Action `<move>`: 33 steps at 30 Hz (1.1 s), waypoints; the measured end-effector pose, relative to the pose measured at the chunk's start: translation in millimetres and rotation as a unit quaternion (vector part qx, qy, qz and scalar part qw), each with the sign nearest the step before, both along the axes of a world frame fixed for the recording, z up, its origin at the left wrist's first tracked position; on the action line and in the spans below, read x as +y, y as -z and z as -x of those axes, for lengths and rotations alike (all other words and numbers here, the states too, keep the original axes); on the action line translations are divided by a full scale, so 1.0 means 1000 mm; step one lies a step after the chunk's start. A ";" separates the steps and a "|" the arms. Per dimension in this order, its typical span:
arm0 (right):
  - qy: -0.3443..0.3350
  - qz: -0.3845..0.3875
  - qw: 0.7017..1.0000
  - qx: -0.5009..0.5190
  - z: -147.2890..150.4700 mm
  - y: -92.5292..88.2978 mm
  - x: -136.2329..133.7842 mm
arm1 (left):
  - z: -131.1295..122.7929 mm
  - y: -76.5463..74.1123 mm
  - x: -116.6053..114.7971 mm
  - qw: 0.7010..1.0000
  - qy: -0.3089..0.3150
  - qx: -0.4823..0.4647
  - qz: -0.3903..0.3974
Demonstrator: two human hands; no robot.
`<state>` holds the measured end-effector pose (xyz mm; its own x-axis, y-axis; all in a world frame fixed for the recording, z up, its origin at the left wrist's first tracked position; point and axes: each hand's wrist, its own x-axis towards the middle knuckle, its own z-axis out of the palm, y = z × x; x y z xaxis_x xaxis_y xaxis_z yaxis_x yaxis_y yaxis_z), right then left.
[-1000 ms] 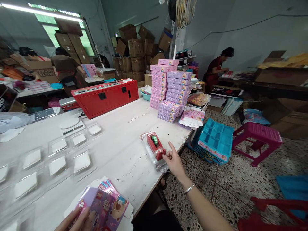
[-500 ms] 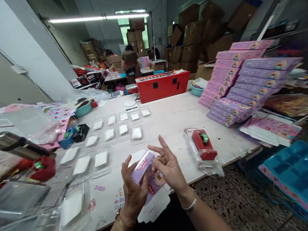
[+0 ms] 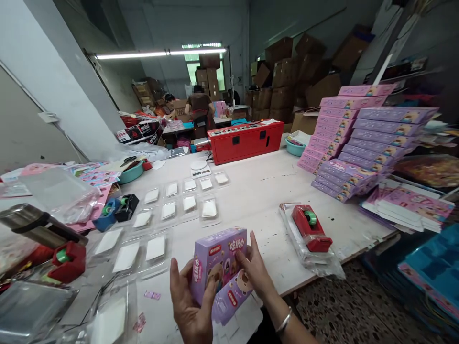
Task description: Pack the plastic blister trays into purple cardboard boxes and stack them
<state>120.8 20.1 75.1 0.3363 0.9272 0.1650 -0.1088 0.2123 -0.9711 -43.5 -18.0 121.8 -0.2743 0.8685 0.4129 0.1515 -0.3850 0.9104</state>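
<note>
A purple printed cardboard box point(image 3: 211, 239) with a bear picture is held up over the table's near edge. My left hand point(image 3: 191, 308) grips its left side, thumb across the front. On the right side my right hand point(image 3: 256, 272) is closed on the box edge, with one finger raised. Below the front face slants another purple printed panel point(image 3: 234, 294); whether it belongs to the same box I cannot tell. Clear plastic trays with white pads point(image 3: 156, 247) lie in rows to the left. White card lies beneath the hands, partly hidden.
A red tape dispenser point(image 3: 311, 227) rests on plastic packets at right. Stacks of pink boxes point(image 3: 328, 124) and purple boxes point(image 3: 387, 129) rise behind it. Further back are a red machine point(image 3: 247, 143) and a white scale point(image 3: 199, 167). A steel flask point(image 3: 36, 227) lies left. Someone stands at a far table.
The box, folded low between my hands before, now stands opened out with its front showing. My right hand has moved from pointing fingers to holding its side. The view has tilted slightly upward.
</note>
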 end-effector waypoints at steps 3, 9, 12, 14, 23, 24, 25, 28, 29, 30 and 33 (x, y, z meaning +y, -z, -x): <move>-0.044 -0.065 0.989 -0.124 -0.028 -0.033 0.004 | 0.001 0.004 -0.003 0.995 0.023 -0.018 0.092; -0.004 -0.272 0.832 -0.484 -0.067 -0.099 0.012 | 0.015 -0.025 0.029 0.943 -0.008 0.292 -0.157; -0.027 -0.303 0.765 -0.567 -0.069 -0.107 0.016 | 0.009 -0.033 0.039 0.916 0.029 0.348 -0.198; -0.085 -0.307 0.739 -0.593 -0.065 -0.104 0.016 | 0.002 -0.031 0.044 0.915 0.074 0.339 -0.207; 0.007 -0.132 0.976 -0.171 -0.046 -0.092 -0.024 | -0.016 -0.015 0.047 0.920 0.117 0.312 -0.208; 0.002 -0.090 0.991 -0.095 -0.041 -0.093 -0.029 | -0.017 -0.014 0.046 0.924 0.111 0.307 -0.198; -0.017 -0.048 0.998 -0.033 -0.035 -0.093 -0.033 | -0.018 -0.013 0.045 0.929 0.106 0.297 -0.192; -0.090 0.049 0.992 0.077 -0.019 -0.090 -0.037 | -0.019 -0.015 0.044 0.928 0.103 0.283 -0.222; -0.105 0.070 0.988 0.095 -0.015 -0.088 -0.037 | -0.018 -0.018 0.045 0.918 0.109 0.301 -0.235; -0.114 0.085 0.984 0.107 -0.013 -0.084 -0.037 | -0.016 -0.021 0.045 0.906 0.116 0.327 -0.242; -0.117 0.098 0.980 0.127 -0.008 -0.069 -0.039 | -0.012 -0.030 0.048 0.877 0.164 0.396 -0.216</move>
